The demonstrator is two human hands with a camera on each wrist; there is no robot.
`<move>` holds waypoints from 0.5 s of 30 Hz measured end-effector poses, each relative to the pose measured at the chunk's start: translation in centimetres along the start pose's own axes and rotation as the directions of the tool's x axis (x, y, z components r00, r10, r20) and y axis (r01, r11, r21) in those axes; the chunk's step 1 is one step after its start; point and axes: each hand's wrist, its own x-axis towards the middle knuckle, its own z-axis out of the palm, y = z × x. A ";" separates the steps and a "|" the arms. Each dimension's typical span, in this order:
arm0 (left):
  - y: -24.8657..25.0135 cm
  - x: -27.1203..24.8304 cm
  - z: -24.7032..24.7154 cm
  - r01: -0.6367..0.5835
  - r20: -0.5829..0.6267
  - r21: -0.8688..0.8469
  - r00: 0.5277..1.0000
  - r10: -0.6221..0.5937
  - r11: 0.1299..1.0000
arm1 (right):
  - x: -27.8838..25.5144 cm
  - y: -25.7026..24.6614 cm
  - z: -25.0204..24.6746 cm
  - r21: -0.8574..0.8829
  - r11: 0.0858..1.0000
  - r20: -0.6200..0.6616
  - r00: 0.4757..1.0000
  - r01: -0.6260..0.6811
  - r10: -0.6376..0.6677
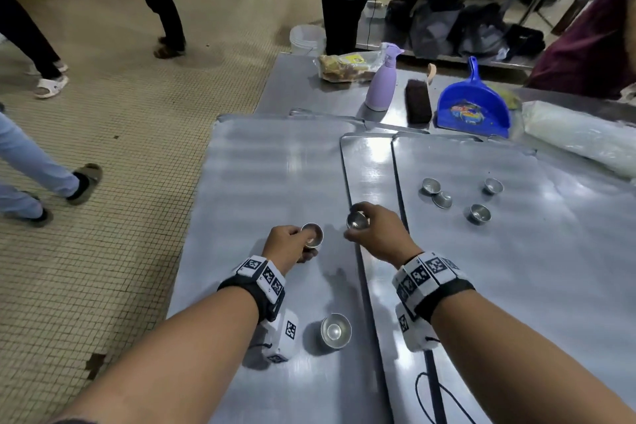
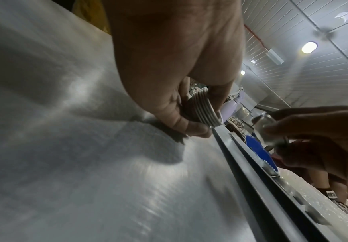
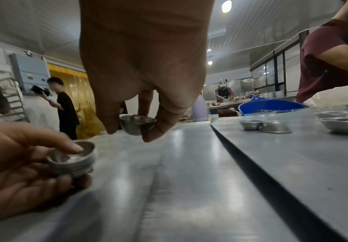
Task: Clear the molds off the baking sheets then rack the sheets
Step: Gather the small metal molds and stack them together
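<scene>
Now your left hand [image 1: 287, 244] cradles a nested stack of molds [image 3: 73, 161] low over the left sheet [image 1: 268, 165], while your right hand [image 1: 377, 234] pinches a single mold [image 3: 136, 123] just beside, likely to nest it.

Silver molds [image 1: 478, 213] on grey sheets [image 1: 268, 165]; behind them a blue dustpan [image 1: 473, 107], lilac bottle [image 1: 380, 84], dark brown brush [image 1: 418, 100]; black-and-white checkered wristbands [image 1: 263, 274].

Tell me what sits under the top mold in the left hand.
More molds nested in a stack, gripped by the left hand; several rims show. Fingers cover the stack's base, so the exact count stays hidden.
</scene>
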 end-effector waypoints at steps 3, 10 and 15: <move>0.8 -1.3 -0.5 -0.008 0.050 -0.033 0.999 0.009 0.999 | -1.7 -2.2 1.0 0.096 0.992 -0.033 0.996 0.084 -0.081; 3.8 -4.1 0.7 0.011 0.137 -0.263 0.990 0.026 0.965 | -4.4 -4.8 1.7 0.026 0.988 -0.129 0.981 0.151 -0.147; 4.9 -5.4 2.1 -0.012 0.166 -0.263 0.984 0.057 0.965 | -5.4 -4.2 0.2 0.042 0.988 -0.194 0.971 0.149 -0.138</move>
